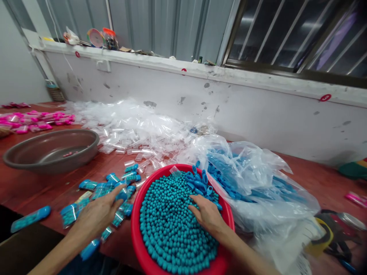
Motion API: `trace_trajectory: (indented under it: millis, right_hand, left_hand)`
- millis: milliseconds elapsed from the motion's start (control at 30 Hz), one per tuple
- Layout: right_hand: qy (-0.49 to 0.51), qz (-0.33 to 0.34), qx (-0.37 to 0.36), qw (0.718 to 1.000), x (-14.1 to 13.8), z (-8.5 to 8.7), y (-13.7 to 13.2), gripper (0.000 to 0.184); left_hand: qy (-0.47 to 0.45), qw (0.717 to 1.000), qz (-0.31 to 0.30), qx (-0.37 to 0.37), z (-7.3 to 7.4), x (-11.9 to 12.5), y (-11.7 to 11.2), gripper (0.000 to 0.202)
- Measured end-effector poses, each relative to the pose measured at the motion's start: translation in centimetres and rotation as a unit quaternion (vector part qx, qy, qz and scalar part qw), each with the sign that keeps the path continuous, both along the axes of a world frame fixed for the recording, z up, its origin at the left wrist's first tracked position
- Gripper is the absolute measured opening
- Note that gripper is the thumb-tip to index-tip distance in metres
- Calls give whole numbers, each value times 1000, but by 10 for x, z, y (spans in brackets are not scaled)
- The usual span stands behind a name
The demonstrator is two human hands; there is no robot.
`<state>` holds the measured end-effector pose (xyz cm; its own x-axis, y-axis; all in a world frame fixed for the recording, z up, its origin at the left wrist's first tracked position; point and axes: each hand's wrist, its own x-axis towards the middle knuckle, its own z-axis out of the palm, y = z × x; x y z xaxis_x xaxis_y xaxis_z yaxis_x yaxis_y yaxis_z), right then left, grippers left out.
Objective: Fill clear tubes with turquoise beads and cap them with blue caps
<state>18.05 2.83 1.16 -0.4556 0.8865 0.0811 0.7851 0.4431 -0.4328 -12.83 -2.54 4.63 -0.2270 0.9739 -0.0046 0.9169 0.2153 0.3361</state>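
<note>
A red basin (137, 244) full of small teal beads (169, 221) sits at the table's near edge. My right hand (208, 215) lies on the beads at the basin's right side, fingers curled into them beside several blue caps (199, 179); whether it holds any I cannot make out. My left hand (97, 214) reaches left of the basin over a scatter of small clear packets filled with teal beads (114, 187). Its fingers are stretched out, the fingertips touching one blue-capped packet.
A grey-brown basin (28, 162) stands at the left. Empty clear bags (129, 126) are heaped behind. A large plastic bag of blue parts (252, 179) lies right of the red basin. Pink packets (31, 120) lie far left. A white wall ledge (200, 70) backs the red table (34, 187).
</note>
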Motion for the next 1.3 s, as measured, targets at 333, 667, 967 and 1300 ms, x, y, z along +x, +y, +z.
trace_trajectory:
  millis: [333, 667, 967, 1300]
  right_hand:
    - [-87, -30, 76, 993, -77, 11, 77, 39]
    - [-143, 104, -34, 984, -65, -19, 32, 33]
    - [-139, 150, -137, 969, -34, -10, 20, 20]
    - [-128, 23, 40, 991, 7, 8, 9, 21]
  left_hand:
    - [144, 968, -153, 138, -3, 63, 60, 39]
    - [54, 933, -348, -75, -39, 105, 66, 45]
    - [54, 898, -405, -166, -45, 111, 50, 32]
    - [-91, 919, -356, -145, -63, 141, 53, 13]
